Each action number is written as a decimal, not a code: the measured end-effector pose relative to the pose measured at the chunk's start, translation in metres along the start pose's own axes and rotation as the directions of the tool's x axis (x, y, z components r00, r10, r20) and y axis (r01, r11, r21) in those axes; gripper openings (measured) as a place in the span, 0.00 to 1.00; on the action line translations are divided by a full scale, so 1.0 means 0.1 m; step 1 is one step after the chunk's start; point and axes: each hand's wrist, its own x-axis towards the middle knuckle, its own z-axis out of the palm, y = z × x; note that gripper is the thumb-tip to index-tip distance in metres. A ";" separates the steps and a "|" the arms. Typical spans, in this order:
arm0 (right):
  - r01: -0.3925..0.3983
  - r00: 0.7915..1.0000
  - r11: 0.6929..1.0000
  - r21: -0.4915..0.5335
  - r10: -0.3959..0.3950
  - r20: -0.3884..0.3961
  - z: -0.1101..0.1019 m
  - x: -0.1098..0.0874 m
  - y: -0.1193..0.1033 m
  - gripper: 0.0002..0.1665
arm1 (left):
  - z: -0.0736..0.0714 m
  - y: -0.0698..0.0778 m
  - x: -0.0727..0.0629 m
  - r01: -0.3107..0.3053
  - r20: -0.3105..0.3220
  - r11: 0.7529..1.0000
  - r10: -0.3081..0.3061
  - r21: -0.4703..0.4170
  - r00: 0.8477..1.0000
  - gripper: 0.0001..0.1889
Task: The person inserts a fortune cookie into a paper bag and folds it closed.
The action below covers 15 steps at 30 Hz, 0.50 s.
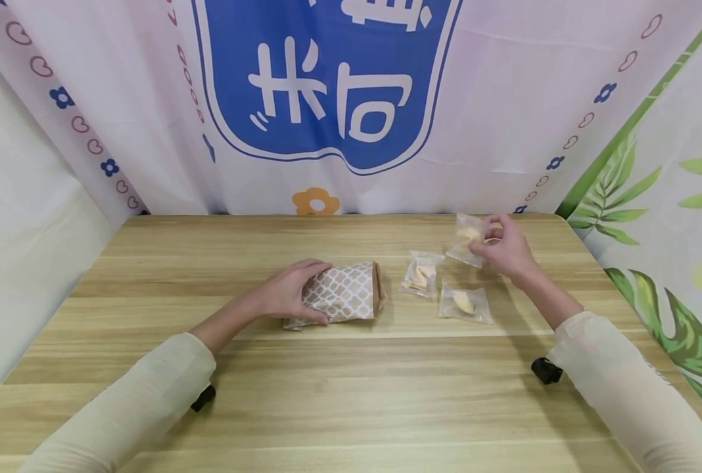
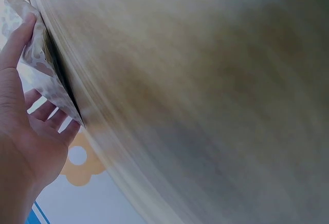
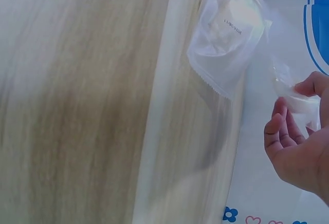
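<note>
My left hand (image 1: 286, 292) holds a brown paper bag (image 1: 348, 293) with a white lattice pattern, lying on its side on the table. Thumb and fingers curl round its left end, and its folded brown edge faces right. In the left wrist view the thumb lies across the patterned bag (image 2: 46, 67). At the table's back right, my right hand (image 1: 509, 249) pinches a clear packet (image 1: 465, 238) with a pale yellow piece inside. Two similar packets lie near it: one with broken-looking pieces (image 1: 420, 272), another with a folded, cookie-like piece (image 1: 465, 304).
The wooden table (image 1: 339, 394) ends at a printed curtain (image 1: 481, 131) close behind the packets. A leaf-patterned cloth (image 1: 658, 263) hangs along the right side. Black wrist-camera mounts (image 1: 546, 371) hang below both sleeves.
</note>
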 end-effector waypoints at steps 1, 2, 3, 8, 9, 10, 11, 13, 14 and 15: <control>0.003 1.000 1.000 -0.003 -0.003 -0.005 0.00 0.00 -0.01 0.34 | 0.00 0.00 0.00 0.001 -0.001 1.000 -0.001 -0.004 1.000 0.58; 0.006 1.000 1.000 -0.004 -0.007 -0.011 0.01 0.00 -0.02 0.34 | 0.00 0.00 0.00 0.001 -0.003 1.000 -0.001 -0.005 1.000 0.58; 0.011 1.000 1.000 -0.005 -0.011 -0.018 0.01 -0.01 -0.03 0.33 | 0.00 0.00 0.00 0.000 -0.004 1.000 0.000 -0.008 1.000 0.58; 0.040 0.999 0.999 -0.008 -0.040 -0.021 0.04 -0.04 -0.11 0.32 | 0.00 -0.01 0.01 0.001 -0.010 1.000 -0.001 -0.021 1.000 0.57; 0.049 0.999 0.999 -0.013 -0.050 -0.016 0.05 -0.05 -0.12 0.32 | 0.00 -0.01 0.01 0.001 -0.010 1.000 -0.002 -0.025 1.000 0.57; 0.060 0.998 0.998 -0.015 -0.061 -0.009 0.05 -0.05 -0.13 0.32 | 0.00 -0.01 0.01 0.002 -0.010 1.000 -0.003 -0.029 1.000 0.57; 0.072 0.997 0.997 -0.016 -0.072 -0.003 0.06 -0.06 -0.15 0.32 | 0.00 -0.01 0.01 0.003 -0.012 0.999 -0.003 -0.035 1.000 0.57; 0.095 0.995 0.995 -0.015 -0.095 0.005 0.08 -0.07 -0.17 0.32 | 0.00 -0.01 0.01 0.002 -0.015 0.999 -0.003 -0.050 1.000 0.57; 0.105 0.994 0.994 -0.010 -0.105 0.010 0.08 -0.07 -0.18 0.32 | 0.00 -0.02 0.01 0.002 -0.016 0.998 -0.003 -0.057 1.000 0.57; 0.114 0.993 0.993 -0.005 -0.114 0.015 0.09 -0.08 -0.19 0.32 | 0.01 -0.02 0.01 0.001 -0.019 0.998 -0.002 -0.063 1.000 0.57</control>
